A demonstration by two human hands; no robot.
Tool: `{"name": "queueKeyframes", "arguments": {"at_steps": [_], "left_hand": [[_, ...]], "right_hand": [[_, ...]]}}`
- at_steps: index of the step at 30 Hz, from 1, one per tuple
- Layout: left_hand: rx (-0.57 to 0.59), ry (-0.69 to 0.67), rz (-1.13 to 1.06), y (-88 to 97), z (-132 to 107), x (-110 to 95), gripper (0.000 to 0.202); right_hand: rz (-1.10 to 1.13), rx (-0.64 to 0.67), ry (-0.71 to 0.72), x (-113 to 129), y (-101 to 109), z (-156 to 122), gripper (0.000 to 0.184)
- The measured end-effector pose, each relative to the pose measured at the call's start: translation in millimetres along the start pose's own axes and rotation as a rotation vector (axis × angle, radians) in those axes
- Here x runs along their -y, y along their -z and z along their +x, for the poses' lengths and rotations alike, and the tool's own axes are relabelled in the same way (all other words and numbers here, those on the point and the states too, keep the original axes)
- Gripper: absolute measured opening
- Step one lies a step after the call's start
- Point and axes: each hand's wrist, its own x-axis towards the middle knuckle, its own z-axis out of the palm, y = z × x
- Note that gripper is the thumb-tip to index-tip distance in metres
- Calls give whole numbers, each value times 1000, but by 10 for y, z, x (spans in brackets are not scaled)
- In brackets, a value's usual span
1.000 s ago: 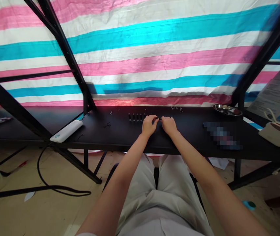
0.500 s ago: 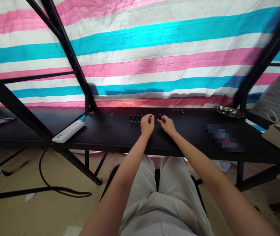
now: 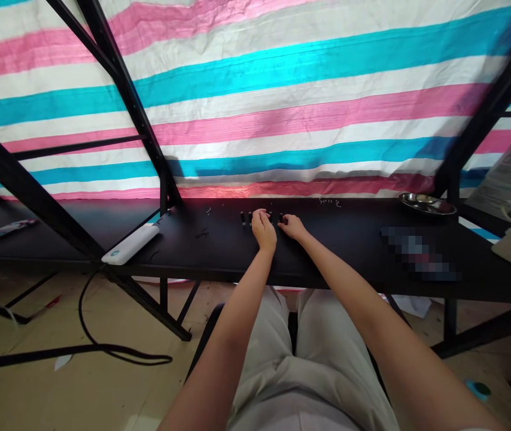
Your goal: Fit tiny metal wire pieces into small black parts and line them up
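Observation:
Several small black cylinders with pale lower ends stand upright in a row on the black tabletop (image 3: 331,251); the leftmost cylinder (image 3: 243,218) shows clearly. Over the row is my left hand (image 3: 264,231), its fingers bent together and covering part of it. Whatever may be between those fingers is hidden. Just to the right, my right hand (image 3: 293,227) pinches a black cylinder (image 3: 280,217) upright between thumb and fingertips. Another cylinder (image 3: 270,216) shows in the gap between the hands.
Behind the hands lie small pale curled bits (image 3: 328,202). A shiny metal dish (image 3: 426,204) and a blurred-out flat object (image 3: 418,254) are at the right. To the left are a white oblong device (image 3: 130,244) and dark thin scraps (image 3: 202,232). Black frame posts (image 3: 125,99) rise before a striped sheet (image 3: 291,120).
My right hand has moved left with the cylinder, closer to the row. My left hand has shifted slightly over the row, covering more of it. The view has turned a little.

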Motion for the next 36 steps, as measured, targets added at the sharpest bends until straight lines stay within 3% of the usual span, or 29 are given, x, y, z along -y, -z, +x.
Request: {"name": "queueKeyframes", "arguments": {"at_steps": [9, 16, 18, 21, 24, 27, 32, 36], "left_hand": [[-7, 71, -40, -12, 10, 30, 24], [86, -40, 34, 3, -20, -21, 24], [175, -118, 80, -4, -43, -31, 20], [421, -219, 116, -32, -94, -34, 15], [723, -295, 167, -69, -152, -32, 19], [938, -413, 264, -101, -206, -29, 28], [1177, -409, 404, -148, -252, -12, 39], [1265, -362, 494, -171, -256, -9, 43]], "right_hand": [[-43, 36, -72, 42, 4, 46, 19], [-161, 16, 78, -112, 95, -95, 33], [-233, -19, 124, -208, 165, -200, 36], [-345, -46, 150, -378, 303, -388, 38], [-435, -74, 94, -546, 436, -554, 40], [-451, -56, -5, -662, 505, -648, 48], [-418, 79, -123, -697, 494, -651, 57], [-411, 134, -115, -683, 490, -631, 59]]}}
